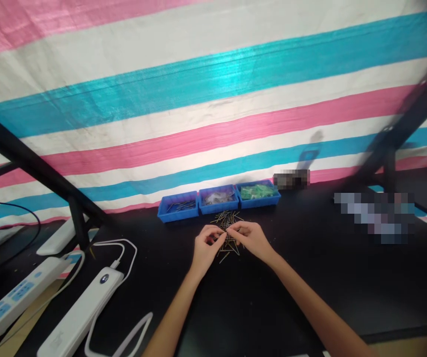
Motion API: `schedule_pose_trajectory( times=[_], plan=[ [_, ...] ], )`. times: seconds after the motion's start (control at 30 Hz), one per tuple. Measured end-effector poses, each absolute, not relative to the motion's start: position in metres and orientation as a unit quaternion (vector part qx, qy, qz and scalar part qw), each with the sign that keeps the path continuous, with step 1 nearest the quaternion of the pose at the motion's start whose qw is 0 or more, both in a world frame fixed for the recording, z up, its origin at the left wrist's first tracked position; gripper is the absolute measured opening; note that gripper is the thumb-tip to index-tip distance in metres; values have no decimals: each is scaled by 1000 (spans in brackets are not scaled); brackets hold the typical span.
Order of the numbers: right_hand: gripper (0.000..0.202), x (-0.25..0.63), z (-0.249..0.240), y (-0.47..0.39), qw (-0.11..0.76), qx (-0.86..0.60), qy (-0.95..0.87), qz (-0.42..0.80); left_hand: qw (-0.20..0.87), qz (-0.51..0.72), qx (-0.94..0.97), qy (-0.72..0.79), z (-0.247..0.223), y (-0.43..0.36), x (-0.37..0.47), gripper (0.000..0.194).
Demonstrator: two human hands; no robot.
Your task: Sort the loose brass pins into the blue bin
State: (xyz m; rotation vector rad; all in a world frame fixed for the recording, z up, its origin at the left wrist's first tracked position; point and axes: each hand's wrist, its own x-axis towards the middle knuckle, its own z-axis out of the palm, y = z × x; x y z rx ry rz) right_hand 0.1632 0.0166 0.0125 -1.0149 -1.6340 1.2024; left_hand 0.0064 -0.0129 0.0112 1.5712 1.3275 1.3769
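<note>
My left hand (209,244) and my right hand (249,238) meet over a loose pile of thin brass-coloured rods (229,246) on the black table. Thumb and fingers of each hand are pinched together, their tips almost touching. Whatever lies between the fingertips is too small to make out. Part of the pile is hidden behind the hands. Just beyond it stand three blue bins in a row. Some thin rods lie in the left bin (178,214), clear plastic bags in the middle bin (219,207), and green pieces in the right bin (260,202).
On the left lie a white power bank (81,312) with a looped white cable (136,253) and a white power strip (18,302). Black metal struts (31,166) rise at both sides. A striped tarp (198,124) hangs behind the black table (310,277). Blurred-out items lie at right.
</note>
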Motion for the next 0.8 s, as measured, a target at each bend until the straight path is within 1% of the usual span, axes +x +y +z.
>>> schedule_pose_trajectory(
  times=[0.1,0.2,0.3,0.37,0.5,0.53,0.57,0.63,0.67,0.73,0.8],
  plan=[
    [29,163,11,16,420,-416,-662,460,292,520,615,516,13,-11,5,13],
    [26,164,10,16,403,-448,-696,391,254,549,570,557,16,-2,-4,17],
    [23,165,9,16,370,-474,-734,314,241,616,469,585,22,17,-23,28],
    [22,166,9,16,355,-481,-748,287,222,645,420,598,28,29,-38,36],
    [22,168,12,15,347,-479,-761,266,183,629,454,604,38,36,-53,54],
    [22,168,12,16,348,-478,-764,259,179,620,471,601,39,34,-52,56],
    [22,169,12,16,348,-477,-769,245,178,610,490,597,38,30,-49,54],
    [23,171,10,17,343,-480,-782,199,188,575,540,585,35,22,-40,44],
    [29,173,8,18,334,-486,-789,173,196,549,570,579,32,17,-35,39],
    [54,176,1,20,294,-506,-800,137,191,488,628,575,25,9,-27,34],
    [78,181,-7,22,234,-524,-808,134,146,439,662,589,19,2,-21,35]
  ],
)
